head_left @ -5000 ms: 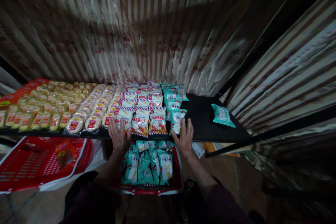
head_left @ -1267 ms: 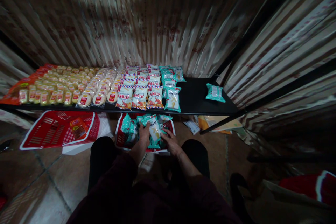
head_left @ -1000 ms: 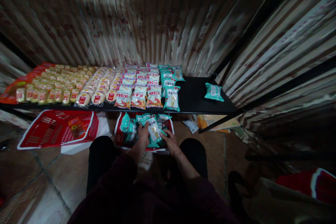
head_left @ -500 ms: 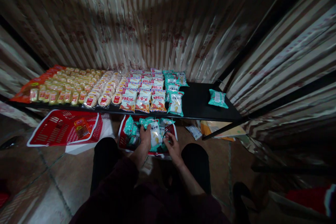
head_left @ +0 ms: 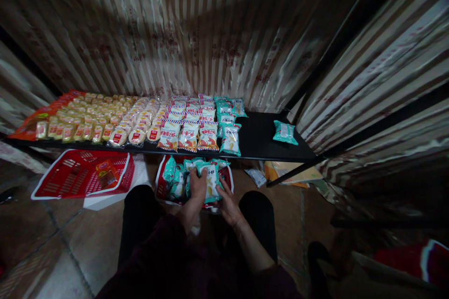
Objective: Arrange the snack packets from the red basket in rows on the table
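Between my two hands is a teal-and-white snack bag [head_left: 212, 182], held above a red basket [head_left: 160, 182] at my knees. My left hand [head_left: 197, 188] grips the bag's left side, thumb across its front. My right hand [head_left: 228, 202] has its fingers on the bag's right edge and lower corner. More teal snack bags [head_left: 177, 182] lie in the basket, partly covered by my hands. On the black shelf [head_left: 257, 138] ahead, a short row of the same teal bags [head_left: 229, 139] stands beside orange-and-white snack bags [head_left: 188, 136].
Round packaged crackers [head_left: 136, 135] and small yellow-wrapped snacks [head_left: 68, 131] fill the shelf's left. One teal bag [head_left: 285, 132] lies alone at its right. A second red basket [head_left: 84, 175] with an orange packet [head_left: 107, 174] stands on the floor left. Flat packaging [head_left: 293, 172] lies under the shelf.
The held snack bag has moved slightly right and down, closer to me. My right hand has moved in from near the bag to take hold of its edge. The view has shifted slightly.
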Demonstrator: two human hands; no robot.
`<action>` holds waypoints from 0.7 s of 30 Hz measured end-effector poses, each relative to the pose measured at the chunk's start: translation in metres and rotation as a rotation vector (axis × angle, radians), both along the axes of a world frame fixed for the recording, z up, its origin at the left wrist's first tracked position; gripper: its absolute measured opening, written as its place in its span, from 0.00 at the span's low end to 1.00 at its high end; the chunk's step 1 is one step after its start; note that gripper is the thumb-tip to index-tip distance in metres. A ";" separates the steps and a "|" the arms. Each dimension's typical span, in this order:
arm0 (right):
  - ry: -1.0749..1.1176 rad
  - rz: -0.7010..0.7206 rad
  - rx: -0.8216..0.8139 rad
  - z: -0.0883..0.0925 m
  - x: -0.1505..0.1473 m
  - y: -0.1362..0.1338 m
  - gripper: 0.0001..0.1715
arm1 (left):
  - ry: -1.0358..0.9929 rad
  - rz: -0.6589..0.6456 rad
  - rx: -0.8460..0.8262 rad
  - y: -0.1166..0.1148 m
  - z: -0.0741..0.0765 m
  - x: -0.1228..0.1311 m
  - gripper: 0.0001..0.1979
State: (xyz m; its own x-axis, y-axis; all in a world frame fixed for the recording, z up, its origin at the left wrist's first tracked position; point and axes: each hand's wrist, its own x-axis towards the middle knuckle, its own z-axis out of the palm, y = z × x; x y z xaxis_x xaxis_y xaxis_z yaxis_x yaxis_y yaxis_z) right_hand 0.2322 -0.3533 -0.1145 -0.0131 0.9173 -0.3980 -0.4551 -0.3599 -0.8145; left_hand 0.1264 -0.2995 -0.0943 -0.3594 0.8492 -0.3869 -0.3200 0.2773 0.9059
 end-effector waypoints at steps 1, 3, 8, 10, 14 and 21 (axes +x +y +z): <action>-0.023 -0.034 0.023 0.003 -0.001 0.001 0.42 | 0.043 0.032 0.014 -0.003 0.002 0.000 0.16; -0.121 -0.112 0.090 0.006 -0.002 0.004 0.42 | 0.147 0.066 0.069 -0.010 0.007 0.001 0.16; -0.589 -0.170 0.295 0.005 -0.002 0.010 0.36 | 0.210 -0.115 0.193 -0.030 0.013 0.009 0.17; -0.758 -0.156 0.427 0.005 -0.003 0.009 0.32 | 0.115 -0.167 0.162 -0.034 0.013 0.011 0.21; -0.939 -0.107 0.629 0.011 -0.007 0.002 0.26 | -0.081 -0.133 0.126 -0.034 0.009 0.010 0.20; -0.858 -0.168 0.502 0.017 -0.004 0.006 0.24 | -0.200 -0.116 0.070 -0.028 0.001 -0.005 0.21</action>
State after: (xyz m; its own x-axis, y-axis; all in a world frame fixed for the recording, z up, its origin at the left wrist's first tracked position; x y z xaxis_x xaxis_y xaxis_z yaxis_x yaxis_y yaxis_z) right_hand 0.2283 -0.3474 -0.0979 0.2409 0.9452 0.2205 0.3433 0.1296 -0.9303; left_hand 0.1214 -0.3279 -0.0931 -0.1802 0.9073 -0.3798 -0.4649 0.2617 0.8458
